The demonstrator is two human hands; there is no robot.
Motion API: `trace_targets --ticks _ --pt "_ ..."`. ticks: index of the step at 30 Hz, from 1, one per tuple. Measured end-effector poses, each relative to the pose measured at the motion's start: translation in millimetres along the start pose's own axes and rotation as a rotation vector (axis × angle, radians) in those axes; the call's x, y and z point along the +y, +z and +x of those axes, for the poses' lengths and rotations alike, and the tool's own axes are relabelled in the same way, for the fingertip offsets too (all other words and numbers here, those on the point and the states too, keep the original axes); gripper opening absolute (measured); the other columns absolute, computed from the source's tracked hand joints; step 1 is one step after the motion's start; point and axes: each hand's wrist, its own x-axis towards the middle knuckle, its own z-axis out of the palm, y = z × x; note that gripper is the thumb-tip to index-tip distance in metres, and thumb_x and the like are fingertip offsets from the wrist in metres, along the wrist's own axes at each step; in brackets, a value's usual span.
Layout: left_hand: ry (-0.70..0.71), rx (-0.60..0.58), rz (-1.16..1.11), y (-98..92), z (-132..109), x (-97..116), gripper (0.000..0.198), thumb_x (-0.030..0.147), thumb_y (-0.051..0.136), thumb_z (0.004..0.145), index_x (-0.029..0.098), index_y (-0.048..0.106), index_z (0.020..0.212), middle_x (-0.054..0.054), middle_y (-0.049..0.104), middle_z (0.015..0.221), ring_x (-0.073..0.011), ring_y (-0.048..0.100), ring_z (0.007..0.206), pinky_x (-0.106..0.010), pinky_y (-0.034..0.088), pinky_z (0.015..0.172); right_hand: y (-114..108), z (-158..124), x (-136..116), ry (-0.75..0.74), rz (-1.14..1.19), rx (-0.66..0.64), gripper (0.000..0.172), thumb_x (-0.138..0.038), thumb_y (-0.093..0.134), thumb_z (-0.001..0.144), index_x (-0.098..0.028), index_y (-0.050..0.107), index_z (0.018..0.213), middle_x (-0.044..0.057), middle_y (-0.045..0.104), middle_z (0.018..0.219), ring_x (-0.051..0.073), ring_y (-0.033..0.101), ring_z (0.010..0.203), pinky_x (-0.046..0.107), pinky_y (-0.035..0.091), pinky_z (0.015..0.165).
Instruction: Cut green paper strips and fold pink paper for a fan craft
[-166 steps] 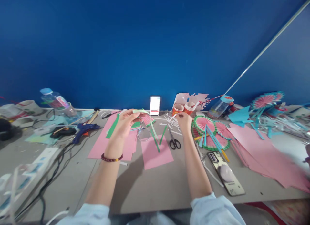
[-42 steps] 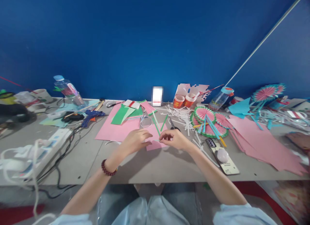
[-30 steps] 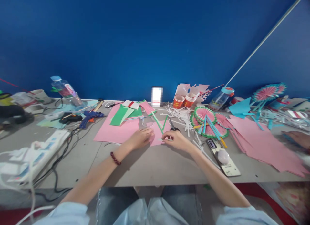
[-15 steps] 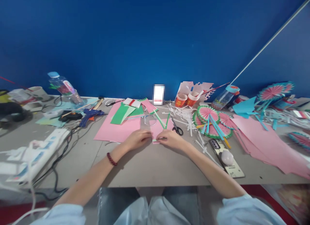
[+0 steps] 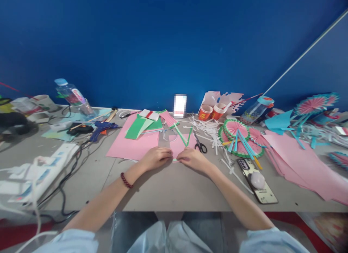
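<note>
My left hand has its fingers curled together at the near left edge of a small pink paper sheet. From the right, my right hand pinches the same near edge, where a narrow pale-green band shows by the fingertips. A thin green paper strip, bent in a V, lies over the sheet just beyond my right hand. Black-handled scissors rest beside it on the right. A pleated pink piece with a green fringe lies farther back. My fingers hide part of the sheet's near edge.
Large pink paper and green sheets lie to the left, near a blue glue gun. On the right are pleated paper fans, white paper scraps, a phone and red paper cups.
My right fingers have shifted slightly along the near edge and cover more of the green band. Both hands stay at the sheet; the view has moved a little.
</note>
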Motion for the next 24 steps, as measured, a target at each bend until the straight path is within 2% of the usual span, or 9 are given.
trace_targets --ticks 14,24 --pt "0.006 -0.024 0.017 1.1 -1.1 0.1 0.023 0.018 0.048 0.089 0.023 0.068 0.100 -0.001 0.068 0.114 -0.0154 0.063 0.100 -0.027 0.046 0.085 2.7 0.4 1.6 -0.009 0.055 0.054 0.017 -0.014 0.058 0.084 -0.022 0.072 0.089 0.003 0.072 0.086 0.016 0.059 0.082 0.025 0.044 0.077" --pt "-0.003 -0.029 0.018 -0.8 -0.4 2.9 0.023 0.019 0.047 0.090 0.024 0.067 0.100 -0.001 0.068 0.114 -0.0147 0.064 0.099 -0.026 0.046 0.084 4.9 0.3 0.0 0.013 0.035 0.063 0.018 -0.013 0.058 0.083 -0.024 0.072 0.086 0.001 0.072 0.084 0.016 0.059 0.083 0.024 0.043 0.072"
